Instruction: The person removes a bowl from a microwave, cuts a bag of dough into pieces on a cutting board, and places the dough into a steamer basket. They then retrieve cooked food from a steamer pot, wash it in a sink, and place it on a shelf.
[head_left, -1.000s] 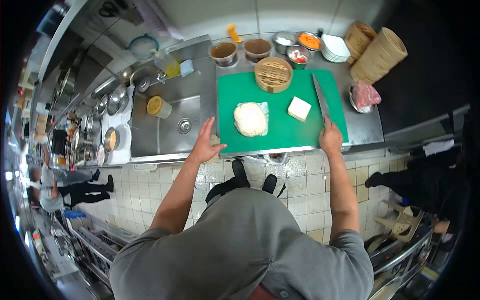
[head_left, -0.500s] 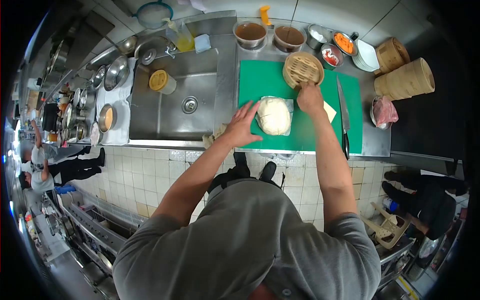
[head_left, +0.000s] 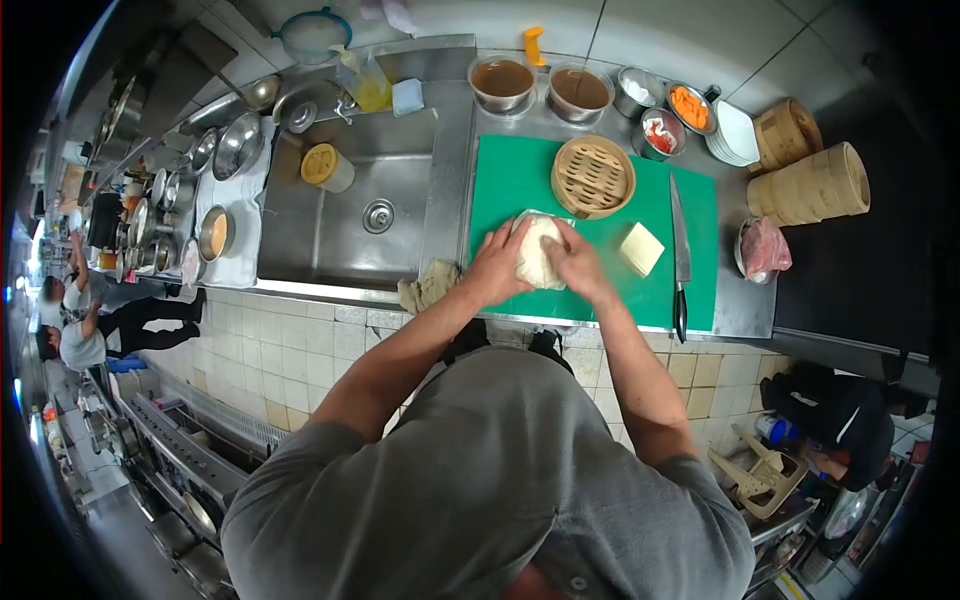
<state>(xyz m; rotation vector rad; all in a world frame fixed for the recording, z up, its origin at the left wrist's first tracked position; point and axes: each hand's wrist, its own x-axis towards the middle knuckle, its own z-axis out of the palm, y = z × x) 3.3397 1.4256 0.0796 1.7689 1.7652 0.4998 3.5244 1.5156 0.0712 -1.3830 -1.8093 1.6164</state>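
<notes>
A round white ball of dough (head_left: 535,262) sits on a thin sheet on the green cutting board (head_left: 510,170). My left hand (head_left: 495,266) cups its left side. From the right, my right hand (head_left: 579,262) holds it, thumb across the top. Both hands are closed around the dough, partly covering it and the sheet. Just behind stands a round bamboo steamer basket (head_left: 593,177) with a slatted base. A stack of pale yellow square sheets (head_left: 641,250) lies right of my right hand. Farther right is a long knife (head_left: 681,250) with a black handle.
Left of the board is a metal sink (head_left: 340,240) with a yellow-lidded container (head_left: 327,167). Bowls of brown liquid (head_left: 502,80) line the back. Bamboo steamers (head_left: 810,180) and a bowl of raw meat (head_left: 765,248) stand right. Another person (head_left: 835,420) is behind at right.
My right hand has let go of the steamer basket and moved left onto the dough. My left hand has closed in on the dough's left side. The basket sits slightly nearer.
</notes>
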